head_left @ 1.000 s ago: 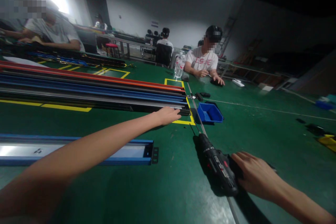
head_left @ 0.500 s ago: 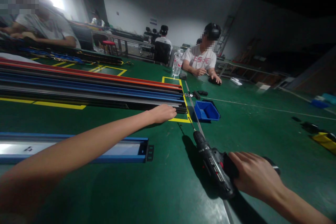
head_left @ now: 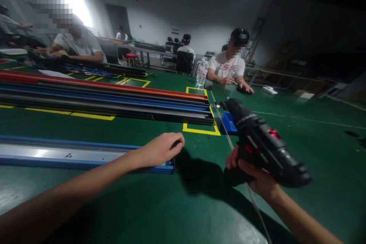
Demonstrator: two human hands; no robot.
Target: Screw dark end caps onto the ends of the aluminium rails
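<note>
My right hand (head_left: 259,177) is wrapped round the handle of a black cordless drill (head_left: 264,143), held above the table with its chuck pointing away to the upper left. My left hand (head_left: 162,146) hovers over the right end of a long blue-edged rail (head_left: 42,154) with a silver middle. Its fingers are curled in towards the thumb, and whatever may be between them is hidden. Past the chuck sits a blue plastic bin (head_left: 228,122), partly covered by the drill.
Several long orange, blue and black rails (head_left: 137,101) lie side by side beyond my left hand, across yellow tape marks (head_left: 200,131). A water bottle (head_left: 201,74) stands near a seated person (head_left: 227,65) across the green table. Another person (head_left: 80,44) sits at the far left.
The drill has been lifted off the table in my right hand. My left hand has come back from the bundled rails to the end of the nearer blue rail.
</note>
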